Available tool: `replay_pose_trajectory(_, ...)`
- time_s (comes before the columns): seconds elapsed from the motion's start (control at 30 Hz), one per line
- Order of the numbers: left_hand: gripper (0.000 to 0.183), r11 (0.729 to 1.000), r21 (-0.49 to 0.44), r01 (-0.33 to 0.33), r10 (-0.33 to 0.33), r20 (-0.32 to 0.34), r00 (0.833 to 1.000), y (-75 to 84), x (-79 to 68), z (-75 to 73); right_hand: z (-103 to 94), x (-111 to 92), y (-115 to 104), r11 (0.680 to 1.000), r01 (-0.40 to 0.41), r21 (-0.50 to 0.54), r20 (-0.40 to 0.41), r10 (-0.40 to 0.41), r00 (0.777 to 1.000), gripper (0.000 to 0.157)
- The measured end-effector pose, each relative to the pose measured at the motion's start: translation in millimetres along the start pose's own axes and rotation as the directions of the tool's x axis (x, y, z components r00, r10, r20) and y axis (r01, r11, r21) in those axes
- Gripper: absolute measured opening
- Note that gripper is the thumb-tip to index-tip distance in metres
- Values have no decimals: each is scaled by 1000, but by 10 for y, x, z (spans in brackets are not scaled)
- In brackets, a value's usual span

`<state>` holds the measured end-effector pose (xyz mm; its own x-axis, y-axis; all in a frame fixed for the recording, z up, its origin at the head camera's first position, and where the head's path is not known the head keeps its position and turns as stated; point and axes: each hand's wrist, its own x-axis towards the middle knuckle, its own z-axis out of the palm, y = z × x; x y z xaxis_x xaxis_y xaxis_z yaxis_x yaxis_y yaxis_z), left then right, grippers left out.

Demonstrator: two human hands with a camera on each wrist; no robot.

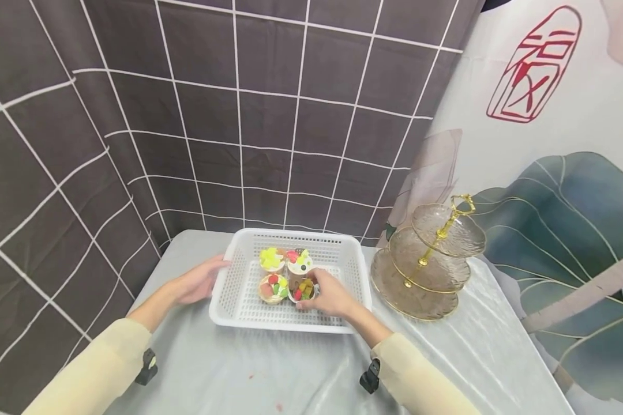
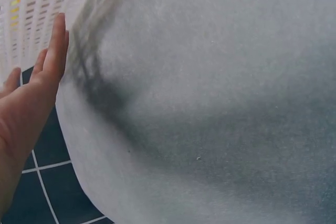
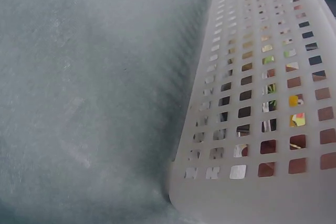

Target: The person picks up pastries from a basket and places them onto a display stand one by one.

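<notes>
A white plastic basket [image 1: 291,328] with perforated walls stands on the table. Inside it, toward the middle, several fruit-topped cupcakes sit close together: a yellow-topped one [image 1: 272,258], one with white cream and red fruit [image 1: 299,262], one with mixed fruit [image 1: 273,288], and a dark one [image 1: 301,288] at front right. My right hand [image 1: 332,294] reaches in over the basket's near right part, thumb and fingers around the dark cupcake. At the basket's left end is my left hand [image 1: 199,282], its fingers [image 2: 56,51] straight against or close to the wall; contact is unclear.
To the right of the basket stands a three-tier glass stand [image 1: 428,259] with gold rims and a gold handle. A pale shiny cloth [image 1: 228,369] covers the table. Behind hangs a dark gridded curtain [image 1: 270,115], with a leaf-printed one [image 1: 566,190] at right.
</notes>
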<state>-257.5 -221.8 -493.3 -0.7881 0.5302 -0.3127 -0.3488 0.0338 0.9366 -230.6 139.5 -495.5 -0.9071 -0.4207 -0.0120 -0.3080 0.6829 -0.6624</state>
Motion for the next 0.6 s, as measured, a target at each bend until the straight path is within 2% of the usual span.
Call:
replay_pose_trajectory(0.13, 69, 1000, -10, -23, 23, 6, 1000, -10, 28, 26, 11, 31, 23, 1000, -20, -19, -1, 20, 1000, 71)
replay_pose_trajectory(0.27, 68, 1000, -24, -15, 15, -4, 1000, -22, 29, 40, 38, 47, 51, 997, -40, -60, 18, 41, 999, 70)
replay_pose_trajectory(0.43, 67, 1000, -23, -11, 10, -11, 1000, -26, -6, 33, 24, 62, 43, 998, -1, -64, 48, 4, 999, 69)
replay_pose_trajectory(0.53, 68, 999, -30, -13, 13, -8, 1000, -22, -20, 21, -124, -14, 14, 997, 54, -46, 41, -52, 998, 66)
replay_pose_trajectory(0.6, 68, 999, -40, -12, 12, -5, 1000, -19, -28, 14, -326, -141, -6, 995, 101, -24, 13, -101, 995, 65)
